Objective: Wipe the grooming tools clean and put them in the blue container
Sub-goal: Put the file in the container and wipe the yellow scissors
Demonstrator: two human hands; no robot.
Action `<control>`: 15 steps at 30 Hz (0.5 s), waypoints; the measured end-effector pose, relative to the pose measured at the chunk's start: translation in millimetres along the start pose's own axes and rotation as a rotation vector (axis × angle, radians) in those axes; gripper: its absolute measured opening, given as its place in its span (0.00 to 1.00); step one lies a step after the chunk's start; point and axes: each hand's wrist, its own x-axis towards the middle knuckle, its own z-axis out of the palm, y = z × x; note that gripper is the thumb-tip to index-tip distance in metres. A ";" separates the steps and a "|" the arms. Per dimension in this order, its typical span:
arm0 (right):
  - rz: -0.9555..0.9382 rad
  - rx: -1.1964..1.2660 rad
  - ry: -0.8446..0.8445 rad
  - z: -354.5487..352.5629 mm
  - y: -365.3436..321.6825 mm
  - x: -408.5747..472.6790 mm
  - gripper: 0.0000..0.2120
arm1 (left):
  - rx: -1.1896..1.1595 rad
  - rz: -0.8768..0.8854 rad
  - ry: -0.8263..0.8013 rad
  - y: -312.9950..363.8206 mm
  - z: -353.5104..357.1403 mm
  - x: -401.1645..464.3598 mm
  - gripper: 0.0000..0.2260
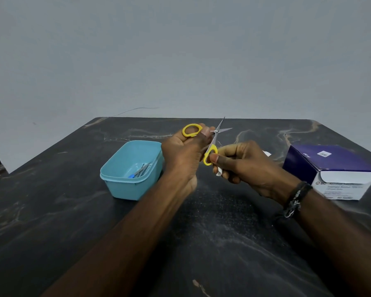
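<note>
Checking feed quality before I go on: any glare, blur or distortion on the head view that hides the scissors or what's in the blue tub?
Head view: dim, even light, no glare; wide-angle bowing at the table edges; scissors sharp enough, blades open; tools in the blue container small and soft, hard to identify.

Container (130, 170), holding perhaps tools (140, 170), sits left of box (332, 170) on table (51, 211).

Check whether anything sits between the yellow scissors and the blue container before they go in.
Nothing visible blocks the way. The scissors are held open above the table by the left hand and right hand. The blue container stands just to their left, open-topped, with a few tools lying inside.
</note>
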 end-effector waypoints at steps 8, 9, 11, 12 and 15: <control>-0.016 -0.061 -0.083 3.8 -6.6 -5.0 0.06 | 0.040 -0.054 -0.032 3.6 2.9 -4.7 0.07; -0.007 -0.054 -0.067 2.2 -8.6 -5.0 0.06 | 0.037 -0.035 -0.016 4.7 2.5 -4.3 0.07; 0.010 -0.037 0.006 -2.4 -11.4 -4.7 0.06 | 0.018 -0.006 0.013 6.7 2.4 -2.7 0.09; 0.019 -0.023 0.054 -5.0 -12.5 -4.5 0.06 | 0.008 0.002 0.024 7.4 2.7 -2.2 0.09; 0.029 0.073 0.206 -9.5 -15.2 -3.7 0.05 | 0.031 0.004 0.042 6.6 0.7 0.4 0.08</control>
